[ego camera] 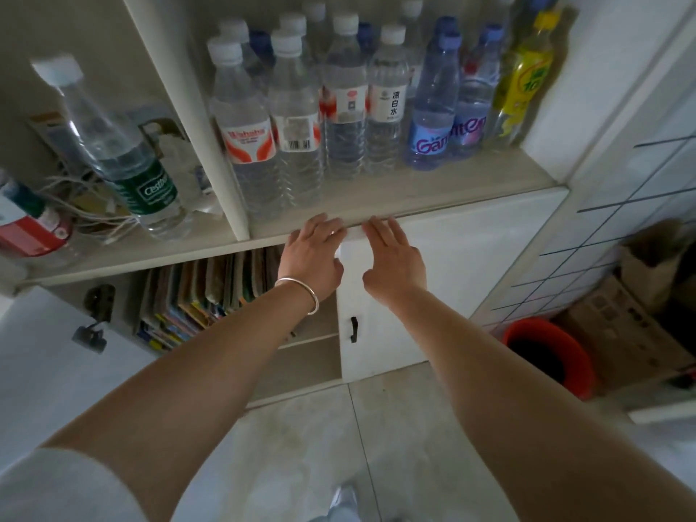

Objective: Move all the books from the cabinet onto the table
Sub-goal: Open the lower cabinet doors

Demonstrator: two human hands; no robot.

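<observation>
Forearms extended; left hand (314, 254), right hand (391, 263) flat, fingers straight, empty, near shelf edge (433, 205); books (203, 295) upright below-left, ungrasped.

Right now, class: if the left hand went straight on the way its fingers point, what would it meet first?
The left hand points up and forward, its fingertips at the front edge of the shelf. It would probably meet that edge first, then the water bottles standing behind it. Depth is unclear from this one view.

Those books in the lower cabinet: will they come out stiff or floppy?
Probably floppy: the books look thin, like magazines. They lean against each other, so pulling one may topple its neighbours. Covers look glossy, possibly slippery.
</observation>
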